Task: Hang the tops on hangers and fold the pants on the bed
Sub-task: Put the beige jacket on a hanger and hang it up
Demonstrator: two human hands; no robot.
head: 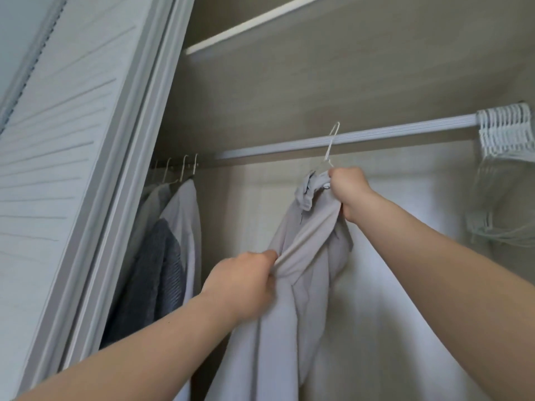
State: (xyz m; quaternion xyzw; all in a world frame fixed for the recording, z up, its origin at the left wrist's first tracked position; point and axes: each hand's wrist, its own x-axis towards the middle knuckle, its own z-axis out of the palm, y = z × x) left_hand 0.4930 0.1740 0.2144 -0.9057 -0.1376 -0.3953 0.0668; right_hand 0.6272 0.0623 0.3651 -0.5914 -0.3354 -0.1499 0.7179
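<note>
Head view: right hand [350,192] is clenched on the neck of the hanger [330,149] together with the bunched collar of the top [307,256], which hangs straight down from that fist. Below it and to its left, left hand [243,282] pinches a fold of the same cloth between thumb and curled fingers, drawing it sideways. So the garment is carried in the air by both hands (2 grips on 1 top).

The top looks light, soft and limp. It drapes in long folds and offers no stiffness, so it would likely slip off a thin wire shoulder if tugged unevenly. The firm place to hold is where the right hand is, at the base of the hook. The cloth is better taken near a shoulder seam than low down.

Just above the right hand the hook crosses the rod [275,149]; whether it is seated over it I cannot tell. The rod runs bare on either side of that hand. Far to its right, a bundle of spare hangers [506,134] crowds the rod's end. Well to the left of the left hand, clothes [176,227] hang beside the edge of the door [72,140]. Above, the shelf [260,27] sits well clear of the hook.
</note>
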